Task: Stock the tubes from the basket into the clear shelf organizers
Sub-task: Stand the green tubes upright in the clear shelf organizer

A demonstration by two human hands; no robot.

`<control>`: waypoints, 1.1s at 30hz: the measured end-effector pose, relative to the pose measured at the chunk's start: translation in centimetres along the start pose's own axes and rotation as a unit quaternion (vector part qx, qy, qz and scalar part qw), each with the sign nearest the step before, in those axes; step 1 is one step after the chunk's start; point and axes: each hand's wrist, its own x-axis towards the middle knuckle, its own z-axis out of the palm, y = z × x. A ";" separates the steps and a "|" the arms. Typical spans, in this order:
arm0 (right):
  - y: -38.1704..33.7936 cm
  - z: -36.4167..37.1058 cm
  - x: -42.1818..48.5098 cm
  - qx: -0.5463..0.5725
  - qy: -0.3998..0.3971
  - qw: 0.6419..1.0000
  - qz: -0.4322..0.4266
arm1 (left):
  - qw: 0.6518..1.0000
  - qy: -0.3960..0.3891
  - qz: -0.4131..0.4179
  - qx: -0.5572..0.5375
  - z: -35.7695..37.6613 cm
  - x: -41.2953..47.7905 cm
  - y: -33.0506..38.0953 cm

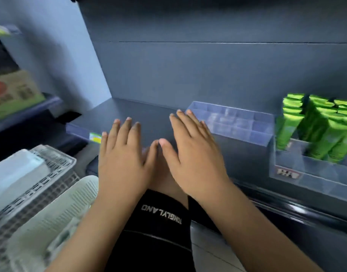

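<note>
Fingers (127, 132) spread, straight, holding nothing; left hand (123, 163), right hand (194, 154) over shelf (149, 112) edge; organizer (237, 122) 2 o'clock, basket (33, 193) 8 o'clock.

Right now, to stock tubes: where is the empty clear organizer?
Head view: the organizer sits on the shelf, right of centre, beyond the right hand, left of the green tubes.

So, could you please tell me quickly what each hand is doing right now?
Left hand: open, fingers straight, holding nothing.
Right hand: open, fingers straight, holding nothing.
</note>
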 end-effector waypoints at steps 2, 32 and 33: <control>-4.4 2.8 1.5 0.024 -0.013 0.999 -0.044 | 0.999 0.000 -0.045 0.025 -1.2 -1.0 -4.6; -17.1 47.0 1.2 0.031 -0.514 0.857 0.017 | 0.828 -0.316 -0.463 -0.031 24.0 -19.0 -36.2; -17.3 48.6 1.7 0.039 -0.521 0.852 0.027 | 0.835 -0.328 -0.438 -0.056 25.6 -18.4 -37.0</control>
